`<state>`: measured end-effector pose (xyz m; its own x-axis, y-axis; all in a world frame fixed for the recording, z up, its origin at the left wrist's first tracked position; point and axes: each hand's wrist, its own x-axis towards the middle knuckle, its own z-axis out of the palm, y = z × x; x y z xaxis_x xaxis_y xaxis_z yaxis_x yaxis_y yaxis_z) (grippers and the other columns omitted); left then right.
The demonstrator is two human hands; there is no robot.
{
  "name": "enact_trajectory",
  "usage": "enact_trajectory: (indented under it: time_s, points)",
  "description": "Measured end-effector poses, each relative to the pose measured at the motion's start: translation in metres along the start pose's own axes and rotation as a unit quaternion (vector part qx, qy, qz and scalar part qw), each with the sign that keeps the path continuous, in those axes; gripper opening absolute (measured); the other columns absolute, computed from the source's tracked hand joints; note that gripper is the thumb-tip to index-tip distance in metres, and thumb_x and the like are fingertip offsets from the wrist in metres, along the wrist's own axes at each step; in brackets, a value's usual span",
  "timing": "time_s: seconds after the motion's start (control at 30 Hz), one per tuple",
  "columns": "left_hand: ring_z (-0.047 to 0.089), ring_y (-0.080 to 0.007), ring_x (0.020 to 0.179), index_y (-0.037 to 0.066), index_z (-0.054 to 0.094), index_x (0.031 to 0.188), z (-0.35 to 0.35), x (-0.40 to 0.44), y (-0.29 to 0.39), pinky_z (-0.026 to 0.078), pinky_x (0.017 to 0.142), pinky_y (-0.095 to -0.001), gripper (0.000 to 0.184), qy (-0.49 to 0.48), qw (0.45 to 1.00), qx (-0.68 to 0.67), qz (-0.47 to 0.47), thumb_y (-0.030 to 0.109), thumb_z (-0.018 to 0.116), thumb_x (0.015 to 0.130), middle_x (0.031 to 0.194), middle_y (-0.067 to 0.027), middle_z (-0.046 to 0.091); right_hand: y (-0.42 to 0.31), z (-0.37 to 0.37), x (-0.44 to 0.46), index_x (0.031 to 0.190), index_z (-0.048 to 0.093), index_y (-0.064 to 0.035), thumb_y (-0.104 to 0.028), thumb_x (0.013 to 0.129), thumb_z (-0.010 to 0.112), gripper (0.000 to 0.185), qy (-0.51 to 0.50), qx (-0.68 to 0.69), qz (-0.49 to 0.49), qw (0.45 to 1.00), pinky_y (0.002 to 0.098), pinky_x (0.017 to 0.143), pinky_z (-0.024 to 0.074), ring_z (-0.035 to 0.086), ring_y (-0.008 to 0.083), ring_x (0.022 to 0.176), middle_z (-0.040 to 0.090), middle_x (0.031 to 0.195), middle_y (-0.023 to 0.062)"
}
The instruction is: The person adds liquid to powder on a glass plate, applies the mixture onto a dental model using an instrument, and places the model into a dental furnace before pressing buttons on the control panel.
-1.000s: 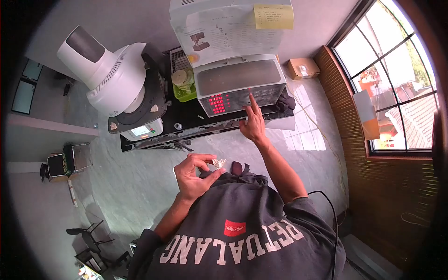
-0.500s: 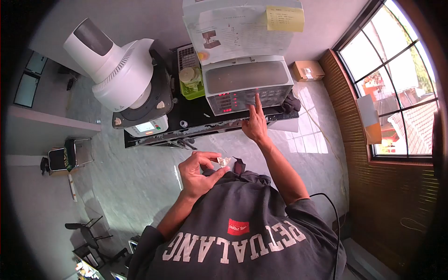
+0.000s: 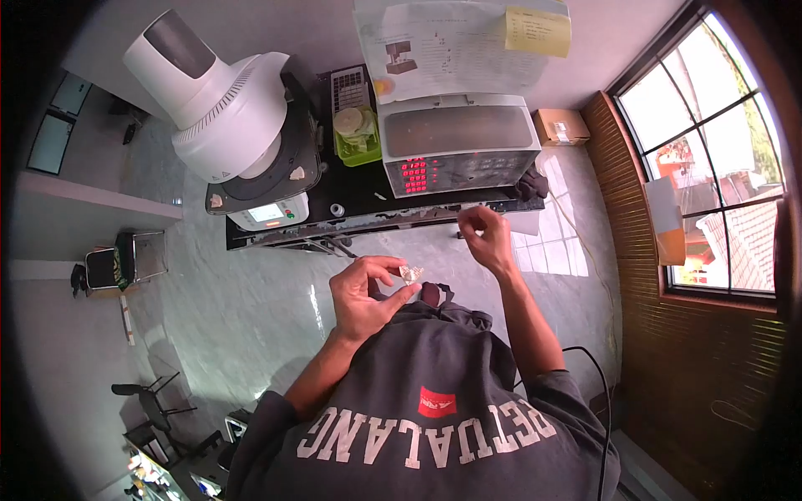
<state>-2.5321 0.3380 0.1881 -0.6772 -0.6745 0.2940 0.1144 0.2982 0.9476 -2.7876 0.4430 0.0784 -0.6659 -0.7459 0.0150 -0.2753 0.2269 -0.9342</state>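
My left hand (image 3: pixel 361 294) pinches a small pale dental cast (image 3: pixel 410 274) between thumb and fingertips, in front of my shirt. My right hand (image 3: pixel 489 240) is raised just in front of the table edge, its fingers curled in with nothing visible in them. Beyond it stands a grey control unit (image 3: pixel 459 132), apart from the hand. Red digits glow on the left of its display (image 3: pixel 414 175). To the left is a white furnace (image 3: pixel 230 117) with a dark round platform, where two small pale pieces, one of them a chip-like piece (image 3: pixel 297 174), lie near the rim.
The machines stand on a black table (image 3: pixel 359 196). A green basket (image 3: pixel 357 153) holds tubs beside the control unit. A small white cap (image 3: pixel 337 210) lies near the front edge. A dark cloth (image 3: pixel 532 185) and a cardboard box (image 3: pixel 561 127) are at the right, near the window.
My right hand has drawn back from the control unit's panel, and its pointing finger has curled in. More red digits show. The left hand still holds the dental cast.
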Motion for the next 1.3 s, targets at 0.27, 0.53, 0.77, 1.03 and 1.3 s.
enact_trajectory:
  time_s: [0.27,0.53,0.77,1.03,1.3]
  points:
    - [0.076,-0.0189,0.100,0.002,0.072,0.091,0.003,0.005,-0.008,0.060,0.088,-0.0321,0.028,-0.011,0.999,0.036,0.026,-0.002,0.096,0.077,0.112,-0.0172,0.079,-0.076,-0.014,-0.057,0.109,0.077,0.0046,0.000,0.098,0.078,0.012,-0.113,0.205,0.010,0.972,0.0344,0.096,0.0616,0.077,0.0194,0.103,0.079,0.110,0.0136]
    - [0.077,-0.0214,0.102,0.002,0.075,0.093,0.007,0.009,-0.009,0.060,0.091,-0.0334,0.027,-0.024,0.998,0.042,0.037,0.000,0.096,0.076,0.112,-0.0163,0.080,-0.107,-0.007,-0.073,0.111,0.081,0.0038,0.001,0.095,0.080,0.016,-0.116,0.229,-0.024,0.966,0.0338,0.094,0.0621,0.077,0.0212,0.103,0.079,0.112,0.0155]
    - [0.078,-0.0229,0.104,0.002,0.075,0.093,0.007,0.007,-0.009,0.060,0.093,-0.0345,0.026,-0.034,0.998,0.033,0.035,-0.001,0.096,0.077,0.112,-0.0169,0.080,-0.106,-0.006,-0.076,0.107,0.082,0.0022,0.001,0.093,0.082,0.014,-0.114,0.227,-0.003,0.967,0.0314,0.087,0.0609,0.076,0.0170,0.097,0.082,0.104,0.0118]
    - [0.078,-0.0229,0.106,0.003,0.075,0.095,0.004,0.006,-0.009,0.060,0.095,-0.0350,0.027,-0.034,0.998,0.028,0.040,-0.002,0.095,0.078,0.113,-0.0176,0.080,-0.111,-0.008,-0.073,0.106,0.082,0.0022,0.004,0.092,0.082,0.014,-0.132,0.225,-0.012,0.965,0.0316,0.089,0.0614,0.076,0.0169,0.098,0.081,0.106,0.0124]
    - [0.080,-0.0219,0.100,0.008,0.077,0.093,0.006,0.006,-0.003,0.055,0.092,-0.0351,0.027,-0.008,0.999,0.023,0.024,0.007,0.098,0.075,0.111,-0.0108,0.083,-0.108,-0.007,-0.068,0.102,0.082,0.0014,0.006,0.091,0.081,0.012,-0.131,0.207,-0.084,0.966,0.0312,0.084,0.0616,0.076,0.0181,0.095,0.079,0.105,0.0124]
